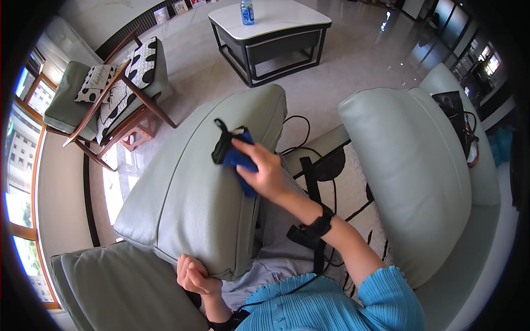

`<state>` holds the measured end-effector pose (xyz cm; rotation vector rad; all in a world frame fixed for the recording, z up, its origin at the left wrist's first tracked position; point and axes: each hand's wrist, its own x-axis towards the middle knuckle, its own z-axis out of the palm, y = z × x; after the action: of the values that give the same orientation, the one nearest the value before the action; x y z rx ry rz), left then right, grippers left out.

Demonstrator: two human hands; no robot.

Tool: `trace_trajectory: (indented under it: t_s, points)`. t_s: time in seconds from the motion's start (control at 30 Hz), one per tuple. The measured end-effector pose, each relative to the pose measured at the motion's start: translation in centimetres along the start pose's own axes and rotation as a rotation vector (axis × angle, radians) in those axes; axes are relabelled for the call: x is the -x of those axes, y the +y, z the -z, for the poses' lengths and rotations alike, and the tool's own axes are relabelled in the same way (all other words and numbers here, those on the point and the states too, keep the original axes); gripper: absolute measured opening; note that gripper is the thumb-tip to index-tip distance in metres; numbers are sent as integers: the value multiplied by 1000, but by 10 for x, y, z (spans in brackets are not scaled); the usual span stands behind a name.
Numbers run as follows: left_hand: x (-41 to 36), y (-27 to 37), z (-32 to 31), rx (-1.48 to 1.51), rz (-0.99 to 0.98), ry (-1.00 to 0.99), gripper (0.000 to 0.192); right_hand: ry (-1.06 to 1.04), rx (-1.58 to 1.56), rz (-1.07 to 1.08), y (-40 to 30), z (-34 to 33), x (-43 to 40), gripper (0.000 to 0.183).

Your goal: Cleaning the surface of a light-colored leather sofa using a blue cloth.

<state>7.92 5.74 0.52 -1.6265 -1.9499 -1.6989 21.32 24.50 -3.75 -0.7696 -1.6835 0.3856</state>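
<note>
A large pale green leather sofa cushion (194, 178) stands tilted in front of me, against my grey-trousered legs. My right hand (263, 169) holds a blue and black cloth (240, 159) on the cushion's upper right side. A black loop sticks out from the cloth's far end. Around my right wrist is a black strap (321, 221). At the cushion's near lower edge, my left hand (196, 275) has its fingers curled tightly around the border. Part of that grip is hidden by the hand itself.
Another green cushion (405, 173) leans at right, with a black bag (453, 120) behind it. Black cables (308, 128) trail across the patterned seat cover (356, 198). A wooden armchair (120, 95) stands far left. Beyond is a white-topped table (281, 16) bearing a blue bottle (247, 12).
</note>
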Motion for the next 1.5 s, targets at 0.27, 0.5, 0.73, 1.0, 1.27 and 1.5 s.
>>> trace_trajectory:
  t_s: [0.27, 0.5, 0.73, 1.0, 1.27, 1.5]
  points:
    - [-1, 8, -10, 36, -34, -11, 41, 279, 141, -266, 96, 6, -53, 27]
    - [38, -49, -1, -428, -173, 412, 48, -367, -411, 153, -111, 24, 30, 63]
    - [2, 0, 1, -143, -408, -72, 27, -378, 33, -16, -52, 21, -14, 54]
    - [-3, 25, -3, -24, -92, -31, 50, -163, 386, -450, 60, 10, -87, 29]
    - [-1, 17, -2, -99, -129, -5, 46, -723, -294, -104, -131, 21, 7, 44]
    - [-5, 13, -2, -122, -351, 5, 40, -582, -74, -114, -91, 11, -17, 40]
